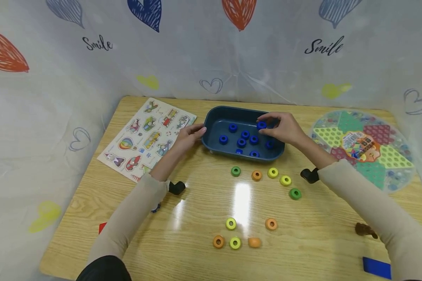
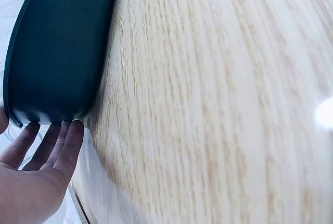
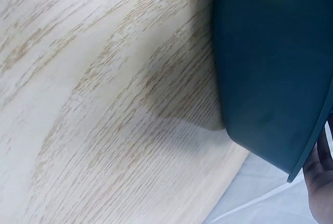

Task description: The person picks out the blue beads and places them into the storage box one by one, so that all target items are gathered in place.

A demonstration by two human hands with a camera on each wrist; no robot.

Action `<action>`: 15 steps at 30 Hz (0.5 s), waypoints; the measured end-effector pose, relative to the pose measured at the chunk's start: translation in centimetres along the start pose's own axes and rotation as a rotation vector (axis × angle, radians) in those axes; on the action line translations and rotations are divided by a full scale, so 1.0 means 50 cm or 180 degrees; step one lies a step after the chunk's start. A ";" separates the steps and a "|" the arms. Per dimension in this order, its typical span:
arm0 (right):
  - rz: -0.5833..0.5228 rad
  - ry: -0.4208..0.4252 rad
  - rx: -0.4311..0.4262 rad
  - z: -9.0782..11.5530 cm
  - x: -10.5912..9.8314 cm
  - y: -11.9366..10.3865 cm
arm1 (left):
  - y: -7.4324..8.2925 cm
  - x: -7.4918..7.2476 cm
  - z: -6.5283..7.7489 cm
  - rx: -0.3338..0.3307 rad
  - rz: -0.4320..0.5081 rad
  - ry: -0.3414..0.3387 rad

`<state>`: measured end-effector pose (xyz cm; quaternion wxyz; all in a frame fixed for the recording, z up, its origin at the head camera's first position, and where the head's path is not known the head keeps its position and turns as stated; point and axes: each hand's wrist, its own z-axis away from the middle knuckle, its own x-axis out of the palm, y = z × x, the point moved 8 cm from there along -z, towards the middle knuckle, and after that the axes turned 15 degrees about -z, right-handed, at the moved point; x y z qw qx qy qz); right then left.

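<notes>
A dark teal tray (image 1: pixel 216 121) stands toward the back of the table, with several blue rings (image 1: pixel 233 127) lying inside. At its left end, my left hand (image 1: pixel 190 136) holds the rim. The left wrist view shows the fingers (image 2: pixel 65 153) against the tray's outer wall (image 2: pixel 57 62), the thumb by the rim. Over the tray's right part, my right hand (image 1: pixel 285 127) pinches a blue ring (image 1: pixel 261 125) between thumb and fingers. The right wrist view shows the tray's outside wall (image 3: pixel 270 67) and part of the right hand (image 3: pixel 320 182); the pinched ring is hidden there.
Green (image 1: pixel 235 171), orange (image 1: pixel 256 175) and yellow rings (image 1: pixel 272 173) lie before the tray, more near the front. A picture puzzle board (image 1: pixel 140 134) lies left, a round star-patterned game board (image 1: pixel 358 148) right. A brown object (image 1: pixel 365 230) and a blue block (image 1: pixel 377 267) lie front right.
</notes>
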<state>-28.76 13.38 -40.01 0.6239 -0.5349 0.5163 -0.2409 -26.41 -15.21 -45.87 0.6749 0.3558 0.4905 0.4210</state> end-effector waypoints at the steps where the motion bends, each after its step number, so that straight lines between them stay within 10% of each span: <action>1: -0.0005 0.0007 0.0014 -0.001 -0.001 0.000 | 0.000 0.000 0.000 -0.0002 0.0003 0.0001; 15: -0.0258 -0.0022 -0.0080 0.004 -0.004 0.010 | -0.006 -0.006 0.000 0.0020 0.0020 -0.0018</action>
